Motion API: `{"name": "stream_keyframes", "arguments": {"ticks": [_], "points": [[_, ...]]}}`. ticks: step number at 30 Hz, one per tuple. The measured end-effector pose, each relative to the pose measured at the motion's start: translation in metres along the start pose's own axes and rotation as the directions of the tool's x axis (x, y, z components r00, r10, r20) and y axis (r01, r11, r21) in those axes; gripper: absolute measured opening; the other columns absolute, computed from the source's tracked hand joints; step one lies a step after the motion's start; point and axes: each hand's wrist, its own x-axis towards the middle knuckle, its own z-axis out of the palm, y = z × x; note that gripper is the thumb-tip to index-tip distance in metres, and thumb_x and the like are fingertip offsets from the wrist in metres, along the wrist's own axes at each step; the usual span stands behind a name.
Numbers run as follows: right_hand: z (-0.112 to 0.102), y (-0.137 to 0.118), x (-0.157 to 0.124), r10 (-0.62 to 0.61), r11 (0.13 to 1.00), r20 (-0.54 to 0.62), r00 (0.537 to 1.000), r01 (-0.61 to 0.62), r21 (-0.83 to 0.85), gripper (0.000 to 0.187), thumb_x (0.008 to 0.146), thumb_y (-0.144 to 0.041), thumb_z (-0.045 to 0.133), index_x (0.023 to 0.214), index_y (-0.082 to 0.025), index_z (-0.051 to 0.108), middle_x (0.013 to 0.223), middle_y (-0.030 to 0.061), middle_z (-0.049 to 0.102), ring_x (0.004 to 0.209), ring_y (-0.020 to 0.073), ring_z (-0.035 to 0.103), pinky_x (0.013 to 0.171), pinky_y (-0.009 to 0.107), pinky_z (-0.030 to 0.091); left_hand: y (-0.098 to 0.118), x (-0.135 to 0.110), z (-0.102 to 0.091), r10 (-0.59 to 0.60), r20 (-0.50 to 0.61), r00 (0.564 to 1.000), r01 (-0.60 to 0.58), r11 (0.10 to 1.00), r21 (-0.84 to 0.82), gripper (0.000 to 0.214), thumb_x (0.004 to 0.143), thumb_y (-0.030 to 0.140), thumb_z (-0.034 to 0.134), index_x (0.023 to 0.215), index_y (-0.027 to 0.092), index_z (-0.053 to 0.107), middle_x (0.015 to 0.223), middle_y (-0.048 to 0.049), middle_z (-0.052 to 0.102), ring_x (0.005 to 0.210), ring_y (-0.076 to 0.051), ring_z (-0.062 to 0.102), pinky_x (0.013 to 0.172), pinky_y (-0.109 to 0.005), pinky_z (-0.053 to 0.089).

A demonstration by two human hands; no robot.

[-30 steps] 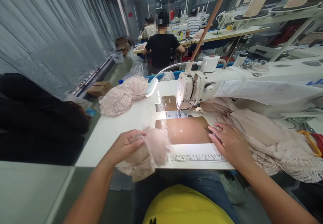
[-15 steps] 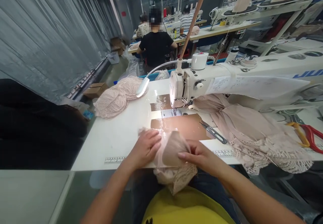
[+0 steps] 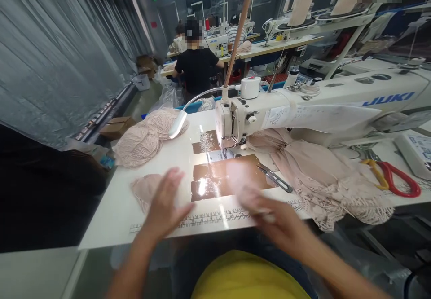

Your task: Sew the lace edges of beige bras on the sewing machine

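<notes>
My left hand [image 3: 166, 207] is over the left part of the table, fingers stretched and thumb apart, with nothing gripped. Just beside and partly behind it lies a small pale pink lace piece [image 3: 144, 190]. Motion smears my right hand [image 3: 272, 216], which hovers over the table's front edge. A pale blur lies at its fingertips; I cannot make out whether it is cloth. Beyond the hands is a white sewing machine [image 3: 232, 119], with shiny brown sheets [image 3: 218, 178] on its bed. Thread snips [image 3: 274, 178] lie right of these sheets.
Pink lace cups [image 3: 141, 142] are piled at the table's left under a bendable lamp [image 3: 178, 124]. Pink lace-edged fabric [image 3: 319, 169] hangs over the front edge at right, beside red-handled scissors [image 3: 400, 180]. A ruler strip [image 3: 215, 218] runs along the front. Another person [image 3: 197, 70] sits ahead.
The lace piece both hands held at the front edge is gone from there; a lace piece now lies at left by my left hand. My hands have moved apart, and the view has shifted right.
</notes>
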Motion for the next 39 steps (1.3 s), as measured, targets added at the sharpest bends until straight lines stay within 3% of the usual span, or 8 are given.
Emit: {"name": "stream_keyframes", "arguments": {"ticks": [4, 8, 13, 16, 19, 23, 30, 39], "points": [[0.034, -0.025, 0.016, -0.229, 0.968, 0.17, 0.959, 0.206, 0.142, 0.008, 0.087, -0.025, 0.052, 0.084, -0.02, 0.058, 0.078, 0.0023, 0.062, 0.07, 0.0158, 0.057, 0.062, 0.026, 0.046, 0.065, -0.016, 0.02, 0.115, 0.43, 0.895, 0.156, 0.824, -0.545, 0.05, 0.074, 0.026, 0.067, 0.122, 0.023, 0.053, 0.107, -0.0047, 0.065, 0.092, -0.021, 0.062, 0.079, -0.028, 0.05], [0.015, -0.041, 0.021, -0.405, 0.91, -0.135, 0.904, 0.413, 0.043, 0.008, 0.084, -0.017, 0.053, 0.079, -0.023, 0.051, 0.076, 0.0029, 0.058, 0.067, 0.015, 0.055, 0.057, 0.025, 0.043, 0.059, -0.026, 0.03, -0.114, 0.308, 0.945, 0.282, 0.761, -0.584, 0.011, 0.082, 0.022, 0.055, 0.086, 0.017, 0.064, 0.079, -0.0017, 0.063, 0.073, -0.016, 0.056, 0.065, -0.023, 0.044], [-0.007, -0.033, 0.019, -0.178, 0.984, -0.439, 0.88, 0.16, -0.078, 0.02, 0.084, -0.034, 0.057, 0.071, -0.024, 0.047, 0.07, 0.0036, 0.054, 0.065, 0.0175, 0.053, 0.059, 0.029, 0.043, 0.037, -0.039, 0.017, -0.283, 0.351, 0.893, 0.447, 0.66, -0.604, 0.025, 0.088, 0.037, 0.052, 0.086, 0.015, 0.064, 0.074, -0.0032, 0.061, 0.07, -0.016, 0.054, 0.064, -0.024, 0.042], [0.004, -0.02, 0.02, 0.057, 0.992, -0.034, 0.998, -0.053, 0.113, 0.024, 0.084, -0.043, 0.057, 0.076, -0.02, 0.053, 0.07, 0.0021, 0.054, 0.062, 0.0147, 0.048, 0.055, 0.026, 0.038, 0.049, -0.046, 0.01, 0.041, 0.539, 0.841, 0.465, 0.455, -0.76, 0.04, 0.088, 0.049, 0.049, 0.099, 0.015, 0.066, 0.084, -0.0089, 0.064, 0.071, -0.018, 0.057, 0.063, -0.027, 0.045], [0.025, -0.01, 0.017, 0.123, 0.855, 0.462, 0.878, -0.33, 0.4, 0.032, 0.082, -0.046, 0.061, 0.072, -0.016, 0.053, 0.065, -0.0016, 0.047, 0.058, 0.0107, 0.041, 0.052, 0.022, 0.033, 0.063, -0.045, 0.011, 0.158, 0.485, 0.86, 0.367, 0.469, -0.803, 0.058, 0.082, 0.05, 0.057, 0.132, 0.021, 0.049, 0.125, -0.0145, 0.054, 0.092, -0.025, 0.059, 0.067, -0.029, 0.048], [0.043, -0.01, 0.012, 0.026, 0.58, 0.677, 0.735, -0.563, 0.589, 0.035, 0.078, -0.044, 0.067, 0.076, -0.013, 0.053, 0.066, -0.0028, 0.045, 0.057, 0.0079, 0.038, 0.054, 0.022, 0.031, 0.064, -0.035, 0.025, 0.042, 0.369, 0.929, 0.225, 0.728, -0.648, 0.07, 0.077, 0.041, 0.066, 0.139, 0.026, 0.039, 0.14, -0.0113, 0.041, 0.115, -0.029, 0.048, 0.087, -0.034, 0.044], [0.037, -0.001, 0.011, 0.153, 0.683, 0.302, 0.941, -0.321, 0.656, 0.034, 0.076, -0.039, 0.071, 0.076, -0.018, 0.044, 0.06, -0.0085, 0.033, 0.053, 0.0062, 0.026, 0.048, 0.019, 0.021, 0.05, -0.034, 0.035, -0.043, 0.579, 0.814, 0.509, 0.533, -0.676, 0.04, 0.086, 0.048, 0.052, 0.067, 0.013, 0.056, 0.063, 0.0003, 0.045, 0.058, -0.011, 0.041, 0.056, -0.022, 0.034], [0.029, 0.012, 0.017, 0.076, 0.854, 0.191, 0.979, -0.162, 0.495, 0.047, 0.09, -0.055, 0.044, 0.12, -0.02, 0.048, 0.087, 0.0029, 0.054, 0.066, 0.0118, 0.046, 0.062, 0.025, 0.039, 0.063, -0.035, 0.052, -0.319, 0.359, 0.877, 0.475, 0.461, -0.75, 0.037, 0.09, 0.05, 0.045, 0.074, 0.017, 0.051, 0.066, 0.0006, 0.046, 0.061, -0.013, 0.042, 0.058, -0.022, 0.036]]}}
